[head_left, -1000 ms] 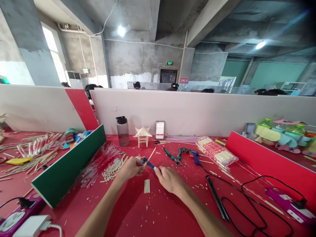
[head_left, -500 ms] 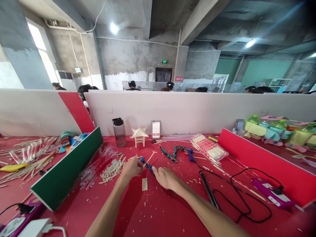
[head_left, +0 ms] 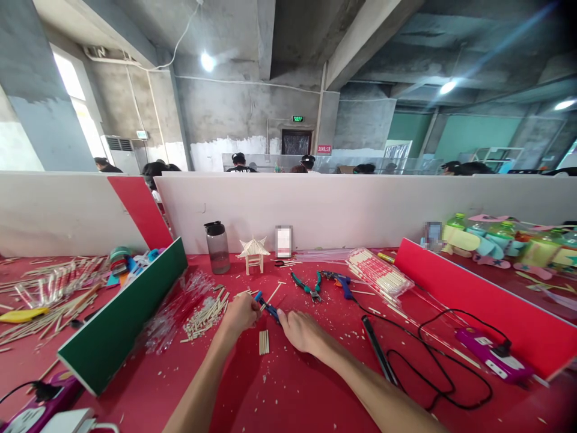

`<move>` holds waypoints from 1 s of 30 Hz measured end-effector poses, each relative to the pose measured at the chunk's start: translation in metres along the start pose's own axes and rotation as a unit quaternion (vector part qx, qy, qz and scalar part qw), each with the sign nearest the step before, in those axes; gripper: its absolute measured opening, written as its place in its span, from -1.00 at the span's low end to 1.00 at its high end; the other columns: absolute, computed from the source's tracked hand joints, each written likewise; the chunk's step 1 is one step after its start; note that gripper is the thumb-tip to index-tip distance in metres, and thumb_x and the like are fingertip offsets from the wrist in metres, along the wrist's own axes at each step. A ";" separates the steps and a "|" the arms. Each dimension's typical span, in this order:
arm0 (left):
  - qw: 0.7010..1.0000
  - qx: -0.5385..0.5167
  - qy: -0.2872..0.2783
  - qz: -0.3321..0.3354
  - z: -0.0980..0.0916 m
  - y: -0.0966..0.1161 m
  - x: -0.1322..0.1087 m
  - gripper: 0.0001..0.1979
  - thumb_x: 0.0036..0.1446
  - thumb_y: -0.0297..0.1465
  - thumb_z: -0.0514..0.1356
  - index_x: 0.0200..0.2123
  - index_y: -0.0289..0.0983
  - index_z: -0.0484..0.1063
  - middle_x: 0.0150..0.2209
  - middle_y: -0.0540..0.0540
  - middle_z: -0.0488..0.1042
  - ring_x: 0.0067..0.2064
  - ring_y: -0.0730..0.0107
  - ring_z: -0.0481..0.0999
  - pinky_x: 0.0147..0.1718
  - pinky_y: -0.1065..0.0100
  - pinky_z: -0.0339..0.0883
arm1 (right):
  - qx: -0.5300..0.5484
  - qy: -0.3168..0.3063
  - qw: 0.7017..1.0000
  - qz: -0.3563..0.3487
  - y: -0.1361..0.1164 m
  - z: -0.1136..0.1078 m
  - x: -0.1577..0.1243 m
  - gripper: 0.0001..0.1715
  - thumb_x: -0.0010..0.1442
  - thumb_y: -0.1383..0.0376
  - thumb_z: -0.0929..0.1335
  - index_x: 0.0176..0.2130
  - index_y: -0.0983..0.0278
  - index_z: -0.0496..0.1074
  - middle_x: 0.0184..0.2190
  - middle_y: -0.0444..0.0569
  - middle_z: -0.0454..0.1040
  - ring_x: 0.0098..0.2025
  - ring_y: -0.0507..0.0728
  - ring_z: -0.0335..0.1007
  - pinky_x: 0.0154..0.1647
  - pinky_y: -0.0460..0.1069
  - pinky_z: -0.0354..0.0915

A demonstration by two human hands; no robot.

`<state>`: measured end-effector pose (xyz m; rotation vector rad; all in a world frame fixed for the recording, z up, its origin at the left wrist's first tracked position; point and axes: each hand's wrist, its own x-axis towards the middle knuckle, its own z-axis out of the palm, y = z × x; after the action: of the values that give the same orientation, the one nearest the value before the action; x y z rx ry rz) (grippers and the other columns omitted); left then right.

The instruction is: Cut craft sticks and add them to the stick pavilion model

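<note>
My right hand (head_left: 298, 331) is closed around a dark blue hand tool (head_left: 271, 311), perhaps a cutter, which points up and to the left; its jaws are too small to make out. Close to the tool's tip, my left hand (head_left: 243, 311) pinches a thin wooden stick (head_left: 263, 307), mostly hidden by the fingers. A bright blue part (head_left: 258, 296) shows at the tool's far end. Just below the hands lies a neat row of short sticks (head_left: 264, 342). To the left is a loose heap of cut sticks (head_left: 205, 319).
A small stick pavilion (head_left: 254, 255) and a water bottle (head_left: 217, 248) stand at the back. Green-handled pliers (head_left: 311, 291), a glue gun (head_left: 343, 284) and packed sticks (head_left: 381, 273) lie to the right. A black cable joins a purple power strip (head_left: 493, 355). A green divider (head_left: 124, 316) borders the left.
The view has tilted slightly, so the scene sits a little lower. Both hands keep nearly the same place and grip.
</note>
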<state>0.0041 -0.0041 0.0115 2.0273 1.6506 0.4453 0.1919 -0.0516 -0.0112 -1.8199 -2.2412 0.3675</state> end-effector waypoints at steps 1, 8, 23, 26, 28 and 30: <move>1.000 0.000 0.001 0.001 0.000 0.000 0.000 -0.84 -0.16 -0.51 0.12 -0.63 -0.25 0.49 -0.67 -0.03 0.47 -0.45 0.31 0.55 -0.48 0.49 0.21 | -0.002 0.001 1.000 0.002 0.000 0.001 0.000 -0.08 0.41 0.02 -0.11 -0.27 0.41 0.59 -0.30 0.32 0.59 -0.21 0.30 0.58 -0.24 0.03 0.31; 0.999 -0.034 -0.010 -0.005 0.003 -0.006 0.002 -0.86 -0.12 -0.47 0.13 -0.61 -0.27 0.48 -0.62 -0.04 0.49 -0.48 0.34 0.55 -0.50 0.50 0.22 | -0.002 0.024 1.000 0.013 0.001 0.003 -0.003 -0.09 0.42 0.04 -0.11 -0.30 0.40 0.59 -0.31 0.30 0.60 -0.21 0.28 0.57 -0.21 0.02 0.31; 0.988 -0.132 -0.062 -0.049 0.007 -0.031 -0.017 -0.80 0.00 -0.23 0.21 -0.48 -0.26 0.42 -0.57 -0.09 0.50 -0.46 0.23 0.55 -0.48 0.41 0.27 | -0.112 0.090 0.982 0.126 0.033 -0.011 -0.007 -0.34 0.34 0.08 0.14 0.11 0.57 0.35 0.07 0.48 0.35 0.10 0.44 0.29 -0.08 0.19 0.30; 0.992 -0.085 -0.076 -0.051 0.012 -0.037 -0.027 -0.80 0.03 -0.25 0.19 -0.49 -0.27 0.44 -0.58 -0.07 0.51 -0.45 0.26 0.54 -0.46 0.41 0.23 | -0.126 0.099 0.981 0.112 0.032 -0.001 -0.011 -0.38 0.32 0.12 0.18 0.12 0.55 0.35 0.09 0.46 0.33 0.14 0.46 0.22 0.05 0.28 0.21; 0.995 -0.056 -0.069 -0.053 0.015 -0.040 -0.035 -0.83 0.05 -0.28 0.19 -0.45 -0.27 0.45 -0.55 -0.06 0.54 -0.43 0.27 0.54 -0.47 0.42 0.18 | -0.120 0.105 0.984 0.079 0.028 -0.002 -0.014 -0.37 0.29 0.14 0.25 0.19 0.50 0.30 0.17 0.42 0.27 0.21 0.46 0.13 0.18 0.33 0.06; 0.997 -0.027 -0.043 -0.060 0.019 -0.039 -0.041 -0.87 0.05 -0.32 0.19 -0.37 -0.26 0.45 -0.48 -0.05 0.56 -0.40 0.29 0.53 -0.49 0.43 0.13 | -0.085 0.099 0.991 0.005 0.020 -0.006 -0.017 -0.31 0.25 0.13 0.31 0.26 0.41 0.22 0.23 0.34 0.22 0.26 0.44 0.06 0.26 0.31 -0.05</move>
<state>-0.0263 -0.0408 -0.0236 1.8704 1.6780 0.3521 0.2154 -0.0638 -0.0122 -1.8592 -2.1840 -0.0047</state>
